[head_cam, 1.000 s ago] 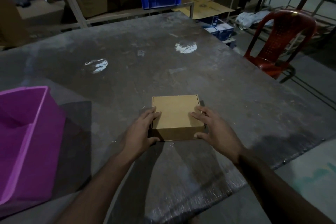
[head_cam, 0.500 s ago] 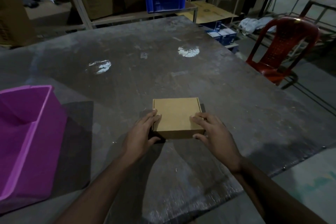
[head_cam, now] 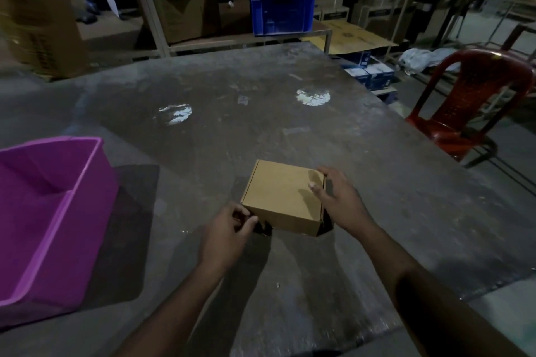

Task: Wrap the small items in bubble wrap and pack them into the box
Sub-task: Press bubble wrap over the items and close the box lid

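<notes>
The cardboard box (head_cam: 285, 195) sits closed on the desk (head_cam: 290, 130), near its front edge, but it no longer lies square to the person as it did half a second ago: it has been turned, so one corner now points toward the near left. The right hand (head_cam: 338, 200) has shifted to the box's right edge, thumb on the lid and fingers curled round the side. The left hand (head_cam: 229, 230) has dropped to the near-left corner, fingers curled; in this dim light it seems to pinch a flap or tab there. That suggests the box is being opened or tucked. A purple bin (head_cam: 72, 200) stands well apart to the left.
</notes>
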Tool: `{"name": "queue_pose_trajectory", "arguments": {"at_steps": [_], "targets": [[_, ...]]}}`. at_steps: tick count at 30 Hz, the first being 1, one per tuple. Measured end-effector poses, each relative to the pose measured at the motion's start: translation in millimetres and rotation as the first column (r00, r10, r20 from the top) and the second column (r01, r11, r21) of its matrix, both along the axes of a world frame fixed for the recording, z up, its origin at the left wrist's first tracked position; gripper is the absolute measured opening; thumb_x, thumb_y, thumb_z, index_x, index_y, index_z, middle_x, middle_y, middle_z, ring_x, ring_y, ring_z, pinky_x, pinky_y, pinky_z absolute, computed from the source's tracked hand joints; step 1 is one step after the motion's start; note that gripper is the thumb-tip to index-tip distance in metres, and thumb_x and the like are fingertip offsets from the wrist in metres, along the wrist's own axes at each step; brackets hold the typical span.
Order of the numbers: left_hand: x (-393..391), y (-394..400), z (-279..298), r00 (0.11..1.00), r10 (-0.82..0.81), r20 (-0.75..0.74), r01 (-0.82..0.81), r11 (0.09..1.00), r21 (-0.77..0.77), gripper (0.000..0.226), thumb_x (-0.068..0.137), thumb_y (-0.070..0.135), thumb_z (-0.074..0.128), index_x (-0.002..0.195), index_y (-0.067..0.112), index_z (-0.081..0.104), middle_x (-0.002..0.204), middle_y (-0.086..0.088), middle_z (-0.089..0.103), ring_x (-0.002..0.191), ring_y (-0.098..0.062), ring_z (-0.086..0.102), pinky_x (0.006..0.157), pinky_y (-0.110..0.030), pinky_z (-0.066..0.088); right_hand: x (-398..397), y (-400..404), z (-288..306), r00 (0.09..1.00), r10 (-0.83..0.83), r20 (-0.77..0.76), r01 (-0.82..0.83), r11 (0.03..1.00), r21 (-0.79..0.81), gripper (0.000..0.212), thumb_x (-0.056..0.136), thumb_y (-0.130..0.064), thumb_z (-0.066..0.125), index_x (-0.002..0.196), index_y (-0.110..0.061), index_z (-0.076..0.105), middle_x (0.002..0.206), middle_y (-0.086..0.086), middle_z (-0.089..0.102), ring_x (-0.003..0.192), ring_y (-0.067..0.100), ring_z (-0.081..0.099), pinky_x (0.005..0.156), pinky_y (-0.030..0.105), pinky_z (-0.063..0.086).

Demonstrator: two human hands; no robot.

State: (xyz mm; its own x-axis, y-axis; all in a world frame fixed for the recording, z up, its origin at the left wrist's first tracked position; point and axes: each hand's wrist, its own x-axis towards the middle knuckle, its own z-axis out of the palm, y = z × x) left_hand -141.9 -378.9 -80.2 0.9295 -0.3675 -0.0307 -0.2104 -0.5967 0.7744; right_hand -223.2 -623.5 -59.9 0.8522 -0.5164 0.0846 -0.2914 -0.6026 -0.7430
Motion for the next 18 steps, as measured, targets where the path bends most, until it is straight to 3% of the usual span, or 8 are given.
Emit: {"name": "queue_pose_trajectory", "arguments": {"at_steps": [2,8,12,14,16,18], "targets": [[-7,-7,-1,0.995,-0.044,-0.092,0.04,0.998,-0.041,0.022,0.09,0.037,0.074,0.098,0.03,0.055,0.096,0.011,0.067,0.089,-0.004,0.066,0.072,-0.03,0.055,6,-3,-3,1.0,0.012,-0.022,-0.011,0.999,0.044,0.053,0.098,-0.038,0.06,0.145,-0.016,0.047,0.145,0.001,0.046,0.131,0.02,0.047,0.107,0.035,0.042],[8,-12,1,0.987,0.08,-0.142,-0.098,0.987,-0.131,0.048,0.093,0.044,0.068,0.133,0.021,0.053,0.119,0.004,0.062,0.105,-0.013,0.061,0.083,-0.028,0.047,-7,11,-17,0.996,0.067,-0.06,-0.068,0.998,-0.007,0.062,0.091,-0.052,0.065,0.143,-0.021,0.051,0.129,0.001,0.054,0.12,0.021,0.052,0.098,0.034,0.047],[17,-4,4,0.99,0.076,-0.12,-0.099,0.976,-0.193,0.049,0.096,0.046,0.063,0.14,0.024,0.054,0.131,0.007,0.06,0.113,-0.012,0.062,0.092,-0.031,0.05,-12,39,-21,0.973,0.22,-0.072,-0.206,0.965,0.16,0.092,0.081,-0.058,0.073,0.156,-0.028,0.029,0.142,-0.007,0.038,0.128,0.011,0.045,0.104,0.032,0.046],[13,5,1,0.984,0.047,-0.171,-0.09,0.963,-0.254,0.071,0.083,0.065,0.067,0.142,0.029,0.052,0.136,0.009,0.061,0.123,-0.013,0.06,0.101,-0.037,0.053,-11,50,-21,0.961,0.269,-0.056,-0.256,0.951,0.174,0.104,0.078,-0.057,0.077,0.159,-0.033,0.016,0.154,-0.014,0.025,0.137,0.008,0.034,0.111,0.033,0.041],[1,13,-1,0.975,-0.014,-0.222,-0.042,0.969,-0.245,0.11,0.061,0.081,0.072,0.154,0.033,0.037,0.147,0.014,0.051,0.132,-0.009,0.052,0.108,-0.04,0.049,-9,54,-25,0.956,0.291,-0.039,-0.284,0.95,0.129,0.108,0.076,-0.057,0.079,0.159,-0.034,0.014,0.162,-0.015,0.017,0.145,0.008,0.025,0.117,0.036,0.034],[-10,16,0,0.967,-0.081,-0.242,0.032,0.979,-0.199,0.136,0.051,0.076,0.082,0.161,0.032,0.015,0.152,0.018,0.038,0.137,-0.005,0.042,0.115,-0.038,0.041,-5,55,-26,0.953,0.3,-0.043,-0.295,0.951,0.092,0.107,0.076,-0.059,0.078,0.159,-0.033,0.016,0.165,-0.013,0.016,0.148,0.009,0.023,0.12,0.034,0.03]]}}
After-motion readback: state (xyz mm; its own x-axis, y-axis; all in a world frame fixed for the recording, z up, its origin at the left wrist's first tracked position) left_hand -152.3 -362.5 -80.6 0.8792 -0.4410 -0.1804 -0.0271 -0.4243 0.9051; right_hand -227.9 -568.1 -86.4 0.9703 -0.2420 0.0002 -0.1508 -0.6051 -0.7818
